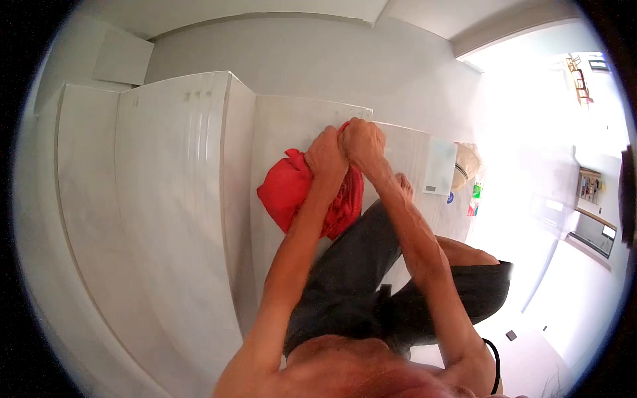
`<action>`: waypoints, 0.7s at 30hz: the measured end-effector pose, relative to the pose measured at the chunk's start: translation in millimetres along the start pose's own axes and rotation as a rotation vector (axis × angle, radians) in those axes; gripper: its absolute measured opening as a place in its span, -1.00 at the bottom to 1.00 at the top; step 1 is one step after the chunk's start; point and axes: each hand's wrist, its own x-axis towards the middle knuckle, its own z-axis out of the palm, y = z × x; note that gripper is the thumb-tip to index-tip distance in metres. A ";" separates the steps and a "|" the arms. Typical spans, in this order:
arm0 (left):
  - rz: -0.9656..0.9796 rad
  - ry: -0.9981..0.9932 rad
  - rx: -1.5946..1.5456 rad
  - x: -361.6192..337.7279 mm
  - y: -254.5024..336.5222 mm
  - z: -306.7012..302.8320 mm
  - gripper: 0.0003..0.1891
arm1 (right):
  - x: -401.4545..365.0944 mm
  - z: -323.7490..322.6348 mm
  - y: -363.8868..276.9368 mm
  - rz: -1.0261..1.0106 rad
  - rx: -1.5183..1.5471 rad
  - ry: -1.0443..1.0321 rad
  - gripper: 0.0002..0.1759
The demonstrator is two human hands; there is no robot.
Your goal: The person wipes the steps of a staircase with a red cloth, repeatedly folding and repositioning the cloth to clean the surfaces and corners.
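Bunched in front of me is a crumpled red cloth [285,189], its bulk hanging low on the left and under my left forearm. My left hand [326,156] is closed in a fist around its upper part. Right beside it, my right hand [363,140] also grips the cloth, with a bit of red showing at the fingers. The two fists are side by side, nearly touching, over the pale step [292,116]. Part of the cloth is hidden behind my left arm.
White stair steps [172,159] rise on the left beside a grey wall [318,56]. To the right lie a flat pale scale-like panel [439,162], a beige bag [466,164] and a colourful packet [475,199]. My bent legs in dark shorts [345,272] are below.
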 end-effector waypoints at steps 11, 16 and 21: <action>0.042 0.048 0.028 -4.7 4.4 -0.8 -0.74 | -5.9 3.9 8.7 -0.072 0.113 0.111 -0.68; 0.077 0.082 0.002 14.7 0.1 8.0 -0.74 | 8.1 -4.0 4.2 -0.056 0.168 0.061 -0.69; 0.057 0.054 -0.002 -1.0 -5.8 7.2 -0.67 | -2.2 14.7 11.5 -0.068 0.075 0.105 -0.75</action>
